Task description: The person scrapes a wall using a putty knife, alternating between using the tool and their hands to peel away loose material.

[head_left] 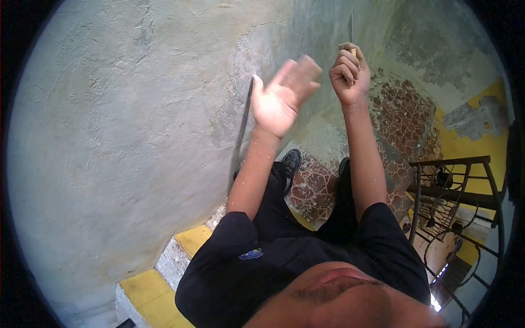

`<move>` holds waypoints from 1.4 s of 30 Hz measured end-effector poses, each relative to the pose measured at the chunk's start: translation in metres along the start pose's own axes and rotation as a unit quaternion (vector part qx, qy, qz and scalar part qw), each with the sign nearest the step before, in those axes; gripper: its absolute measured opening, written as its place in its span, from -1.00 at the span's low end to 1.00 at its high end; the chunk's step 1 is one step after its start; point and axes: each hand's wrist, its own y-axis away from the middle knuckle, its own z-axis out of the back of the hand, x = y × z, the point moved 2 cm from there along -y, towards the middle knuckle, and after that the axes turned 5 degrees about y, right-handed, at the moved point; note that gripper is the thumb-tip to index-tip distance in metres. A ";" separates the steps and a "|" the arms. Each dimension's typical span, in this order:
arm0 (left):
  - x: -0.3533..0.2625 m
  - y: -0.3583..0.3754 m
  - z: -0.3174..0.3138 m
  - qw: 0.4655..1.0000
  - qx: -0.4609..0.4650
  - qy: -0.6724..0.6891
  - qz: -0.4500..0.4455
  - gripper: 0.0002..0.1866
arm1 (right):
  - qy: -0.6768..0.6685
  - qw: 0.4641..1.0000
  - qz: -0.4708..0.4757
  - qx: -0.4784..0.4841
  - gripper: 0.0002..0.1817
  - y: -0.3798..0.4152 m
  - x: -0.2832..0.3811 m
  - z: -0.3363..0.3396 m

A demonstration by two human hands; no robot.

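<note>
My left hand (280,101) is raised, palm up and fingers spread, a little blurred by motion. It holds nothing and is close beside the wall (136,120), overlapping its rough, patchy surface in this view. My right hand (350,74) is closed in a fist around a thin-bladed hand tool with a light-coloured handle (354,52). The blade (351,24) points away from me and shows almost edge-on, so its shape is hard to make out. Pale dust and flecks dot both forearms.
Brown patterned floor tiles (402,109) under my feet carry scattered pale flakes. Yellow-topped steps (150,295) run along the wall at lower left. A dark metal railing (451,161) stands at the right, by a yellow wall section (476,139) with a grey patch.
</note>
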 end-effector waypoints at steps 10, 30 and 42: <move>0.000 -0.005 0.040 0.962 -0.265 -0.032 -0.049 -0.44 | 0.555 0.775 -0.018 -0.301 -0.55 0.012 -0.046 -0.005; -0.010 -0.019 0.004 0.953 -0.124 -0.240 -0.140 -0.41 | 0.798 0.458 -0.210 -0.331 -0.24 0.023 -0.070 0.000; -0.015 -0.012 0.014 0.739 -0.265 -0.549 -0.286 -0.77 | 0.747 0.585 -0.170 -0.266 -0.53 0.024 -0.078 0.004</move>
